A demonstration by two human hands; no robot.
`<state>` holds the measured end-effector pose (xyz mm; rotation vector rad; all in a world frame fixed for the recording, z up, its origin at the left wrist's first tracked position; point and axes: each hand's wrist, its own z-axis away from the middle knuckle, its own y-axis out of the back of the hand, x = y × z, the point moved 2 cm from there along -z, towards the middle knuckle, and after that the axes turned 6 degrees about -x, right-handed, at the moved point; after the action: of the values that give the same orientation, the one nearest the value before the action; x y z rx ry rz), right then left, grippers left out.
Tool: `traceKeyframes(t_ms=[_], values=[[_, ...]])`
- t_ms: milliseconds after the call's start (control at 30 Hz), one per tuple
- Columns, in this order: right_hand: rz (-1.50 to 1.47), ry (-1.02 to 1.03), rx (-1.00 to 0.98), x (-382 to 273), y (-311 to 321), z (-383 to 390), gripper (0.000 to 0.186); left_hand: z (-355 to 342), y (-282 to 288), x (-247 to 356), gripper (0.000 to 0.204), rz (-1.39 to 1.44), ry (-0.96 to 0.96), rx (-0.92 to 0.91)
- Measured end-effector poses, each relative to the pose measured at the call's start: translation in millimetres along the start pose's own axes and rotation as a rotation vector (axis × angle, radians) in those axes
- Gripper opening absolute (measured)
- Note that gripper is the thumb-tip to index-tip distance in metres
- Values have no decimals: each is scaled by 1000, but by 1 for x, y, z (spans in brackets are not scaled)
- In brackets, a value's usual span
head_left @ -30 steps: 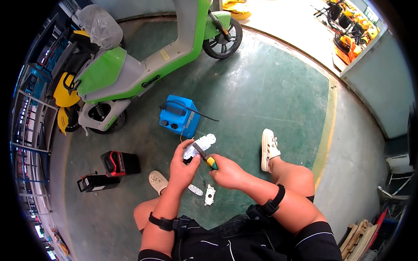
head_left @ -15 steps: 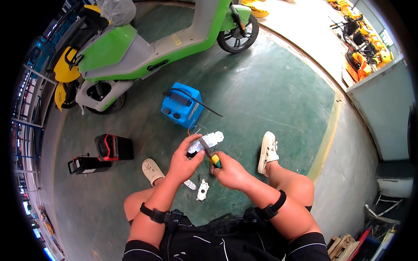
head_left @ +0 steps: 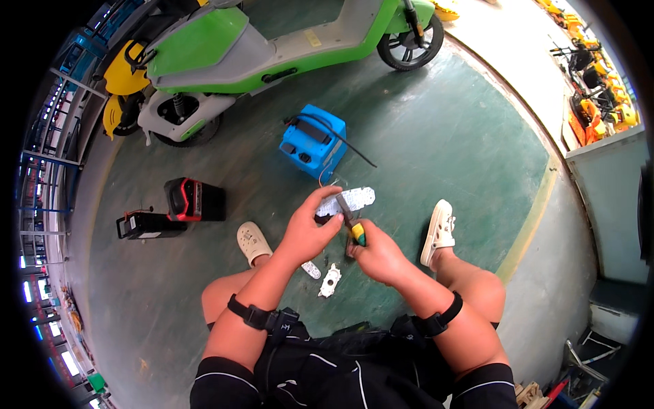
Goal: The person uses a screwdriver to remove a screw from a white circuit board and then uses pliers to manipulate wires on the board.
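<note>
My left hand [head_left: 310,228] grips a flat white board [head_left: 357,198] with small parts on its face, thumb near its lower edge. My right hand [head_left: 375,255] is closed on a tool with a yellow-and-green handle [head_left: 358,233]; its dark metal end lies across the board beside my left thumb. Below my hands, on the floor, are a white bracket-like piece [head_left: 331,279] and a long white oval piece [head_left: 311,270], partly behind my left wrist. Just beyond the board sits a blue boxy unit [head_left: 306,150] with a dark cable.
A green-and-grey scooter [head_left: 197,54] stands at the back, yellow scooters [head_left: 124,71] behind it. Two dark batteries [head_left: 204,201] stand at the left, metal racks beyond. A doorway shows more yellow vehicles [head_left: 599,88] outside. My feet in cream clogs [head_left: 437,232] flank the parts.
The whole view has shifted, so the scooter, blue unit and hands sit higher and further right. Both hands keep hold of the board and tool, with little visible change between them.
</note>
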<state>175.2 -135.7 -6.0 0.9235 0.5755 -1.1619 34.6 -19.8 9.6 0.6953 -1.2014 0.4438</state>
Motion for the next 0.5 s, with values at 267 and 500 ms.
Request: traceKeyframes(t_ms=[267,500], values=[[-10,-9,-27,-11,-6,10,51,13,4,12,47,22,66,8],[11,-34,-57,-10,-9,21,50,27,-3,2,46,-18,32,49]])
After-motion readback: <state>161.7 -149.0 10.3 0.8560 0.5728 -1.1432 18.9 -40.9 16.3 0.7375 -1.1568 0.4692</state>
